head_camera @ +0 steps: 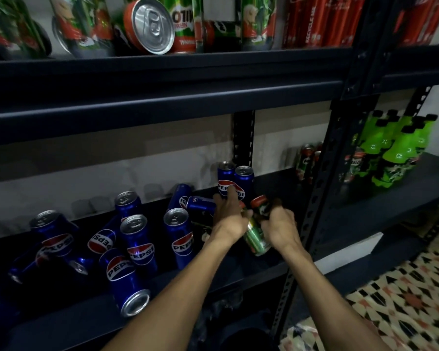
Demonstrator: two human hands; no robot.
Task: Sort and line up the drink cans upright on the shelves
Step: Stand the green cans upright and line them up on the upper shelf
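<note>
Both my hands reach into the middle shelf (238, 274). My left hand (230, 219) closes around a green Milo can (256, 239) that lies tilted, its index finger touching an upright blue Pepsi can (224, 181). My right hand (280, 229) grips a second green-and-red Milo can (261, 206) held at an angle. To the left stand and lie several blue Pepsi cans (137, 241); some are upright, others are tipped over, like the one at the shelf's front (126, 285).
The upper shelf (162, 64) holds green Milo cans, one lying on its side (150, 26), and red cola cans (319, 21). Green bottles (395, 153) and more Milo cans (306, 160) stand at the right. A dark upright post (317, 186) splits the shelving. Patterned floor lies at lower right.
</note>
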